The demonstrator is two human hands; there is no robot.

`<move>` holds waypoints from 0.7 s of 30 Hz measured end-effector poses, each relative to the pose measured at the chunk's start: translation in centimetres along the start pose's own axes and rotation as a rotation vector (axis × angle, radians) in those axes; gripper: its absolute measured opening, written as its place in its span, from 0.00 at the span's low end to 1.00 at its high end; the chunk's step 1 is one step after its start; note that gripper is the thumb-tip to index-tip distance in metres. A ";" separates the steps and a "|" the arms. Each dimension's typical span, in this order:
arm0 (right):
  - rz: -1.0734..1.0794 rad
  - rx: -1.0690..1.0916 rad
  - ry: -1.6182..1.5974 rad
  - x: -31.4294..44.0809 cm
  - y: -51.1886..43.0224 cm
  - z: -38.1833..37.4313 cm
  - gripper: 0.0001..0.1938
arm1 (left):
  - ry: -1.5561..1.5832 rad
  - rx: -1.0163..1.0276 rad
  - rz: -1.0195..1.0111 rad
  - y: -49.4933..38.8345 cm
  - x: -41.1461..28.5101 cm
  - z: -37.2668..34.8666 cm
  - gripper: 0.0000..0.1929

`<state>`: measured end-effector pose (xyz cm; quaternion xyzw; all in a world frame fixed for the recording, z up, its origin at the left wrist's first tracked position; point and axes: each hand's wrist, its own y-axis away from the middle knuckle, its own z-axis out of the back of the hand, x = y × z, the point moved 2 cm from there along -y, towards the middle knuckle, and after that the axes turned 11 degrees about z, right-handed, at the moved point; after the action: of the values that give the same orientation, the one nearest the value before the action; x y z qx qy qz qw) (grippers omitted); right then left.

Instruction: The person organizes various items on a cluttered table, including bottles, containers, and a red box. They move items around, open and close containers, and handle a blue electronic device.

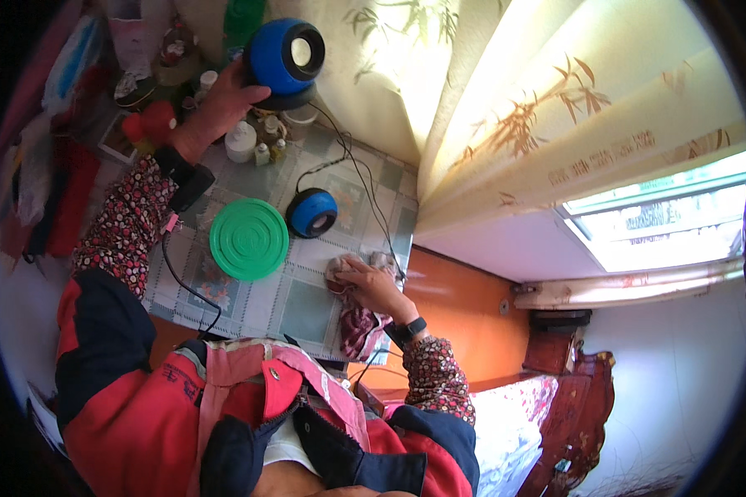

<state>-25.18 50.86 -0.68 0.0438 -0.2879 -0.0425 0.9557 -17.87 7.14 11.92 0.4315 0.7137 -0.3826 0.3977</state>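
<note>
My left hand (224,102) grips a round blue speaker (272,65) with a black base, over the far side of the table. The matching blue speaker (304,211) stands on the tablecloth nearer to me, and a thin black cable (370,177) trails from the pair towards the right edge. At that edge, my right hand (373,287) is closed on a crumpled cloth (362,328), pale at the top and maroon below. Left of the small standing speaker lies a round green plastic lid (248,239).
Several small bottles and a white jar (241,141) crowd the back of the table under the held speaker. A red object (155,121) and other clutter fill the back left. A curtain (522,118) hangs along the far right, above an orange panel (466,304).
</note>
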 end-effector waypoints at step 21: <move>-0.264 -0.721 0.637 -7.9 -4.2 15.4 0.38 | 0.074 0.037 -0.003 0.6 -1.1 2.0 0.32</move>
<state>-40.47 46.58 7.34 -0.2425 0.0592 -0.2443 0.9370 -16.49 5.22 11.95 0.4514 0.7214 -0.3801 0.3624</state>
